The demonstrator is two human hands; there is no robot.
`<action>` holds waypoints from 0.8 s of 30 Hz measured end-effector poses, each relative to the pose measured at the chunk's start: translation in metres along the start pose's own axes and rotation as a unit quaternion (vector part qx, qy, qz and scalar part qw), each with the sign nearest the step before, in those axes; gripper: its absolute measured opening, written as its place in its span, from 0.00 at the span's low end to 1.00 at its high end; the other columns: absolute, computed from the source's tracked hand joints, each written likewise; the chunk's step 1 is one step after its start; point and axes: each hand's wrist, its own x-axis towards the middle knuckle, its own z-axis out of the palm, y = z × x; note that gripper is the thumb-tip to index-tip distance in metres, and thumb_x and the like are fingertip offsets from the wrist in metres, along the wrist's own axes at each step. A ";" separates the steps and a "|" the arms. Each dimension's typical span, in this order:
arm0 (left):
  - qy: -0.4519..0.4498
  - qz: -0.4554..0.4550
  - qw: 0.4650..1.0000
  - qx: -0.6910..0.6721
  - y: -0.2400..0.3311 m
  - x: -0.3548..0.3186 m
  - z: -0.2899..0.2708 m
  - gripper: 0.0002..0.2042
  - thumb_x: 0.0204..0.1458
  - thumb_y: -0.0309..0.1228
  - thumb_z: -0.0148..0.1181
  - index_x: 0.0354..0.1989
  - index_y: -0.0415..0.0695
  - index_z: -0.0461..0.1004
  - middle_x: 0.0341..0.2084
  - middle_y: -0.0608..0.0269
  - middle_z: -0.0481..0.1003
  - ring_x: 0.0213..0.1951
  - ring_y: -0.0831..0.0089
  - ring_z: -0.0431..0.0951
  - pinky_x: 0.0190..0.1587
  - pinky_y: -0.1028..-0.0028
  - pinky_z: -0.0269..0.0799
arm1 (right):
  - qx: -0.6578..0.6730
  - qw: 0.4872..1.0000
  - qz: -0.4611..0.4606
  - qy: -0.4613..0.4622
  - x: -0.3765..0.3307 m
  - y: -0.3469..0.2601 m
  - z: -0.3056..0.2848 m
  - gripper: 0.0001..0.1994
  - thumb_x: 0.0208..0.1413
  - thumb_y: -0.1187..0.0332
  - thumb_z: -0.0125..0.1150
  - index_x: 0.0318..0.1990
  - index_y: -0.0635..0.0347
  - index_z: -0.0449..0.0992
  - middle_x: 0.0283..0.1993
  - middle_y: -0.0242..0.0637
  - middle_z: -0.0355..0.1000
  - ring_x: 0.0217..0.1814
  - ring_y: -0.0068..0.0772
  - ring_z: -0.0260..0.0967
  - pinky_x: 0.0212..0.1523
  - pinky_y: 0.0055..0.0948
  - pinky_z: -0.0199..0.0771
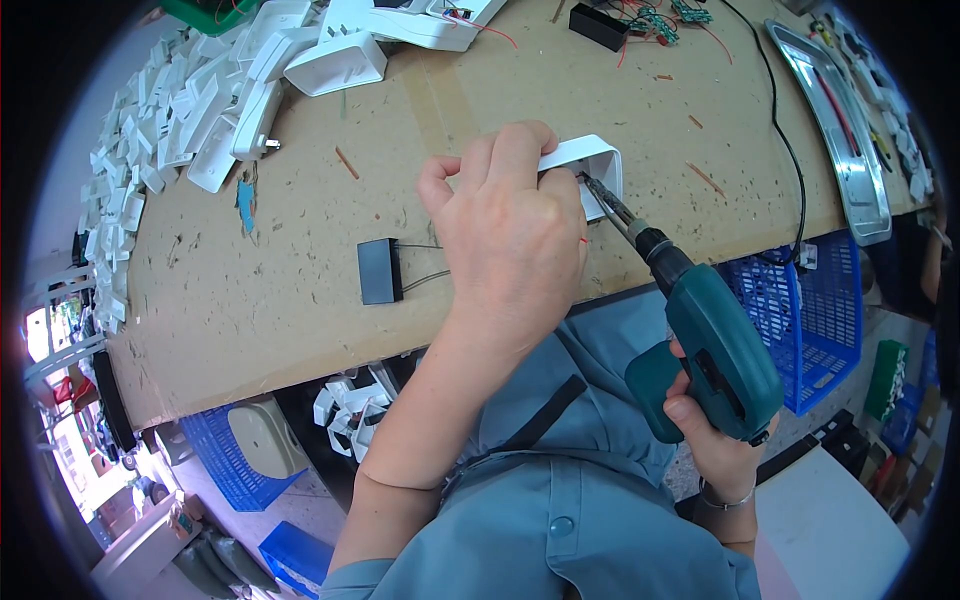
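Note:
My left hand (510, 215) grips a white plastic housing (605, 165), its open side turned to the right, near the table's front edge. In my right hand (712, 435) is a green, pistol-shaped soldering gun (725, 345). Its slim metal tip reaches into the housing's opening; my left hand partly hides what it touches inside. Left of my left hand a black rectangular block (378, 271) lies on the table, and two thin leads run from it toward the hand, where they pass out of sight.
White plastic casings (215, 110) are heaped at the far left. Circuit boards (655, 22) and a black box (598, 27) lie at the back. A metal tray (870, 205) and a black cable (778, 115) are on the right. Blue baskets (835, 310) stand below the table.

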 end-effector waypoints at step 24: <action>-0.013 -0.009 1.000 0.008 0.004 -0.002 -0.002 0.02 0.36 0.25 0.60 0.21 0.42 0.76 0.32 0.65 0.69 0.35 0.69 0.69 0.40 0.66 0.55 | 0.055 0.998 0.022 -0.014 -0.025 0.007 -0.013 0.33 0.42 0.66 0.68 0.55 0.71 0.60 0.50 0.51 0.67 0.32 0.27 0.68 0.35 0.25 0.69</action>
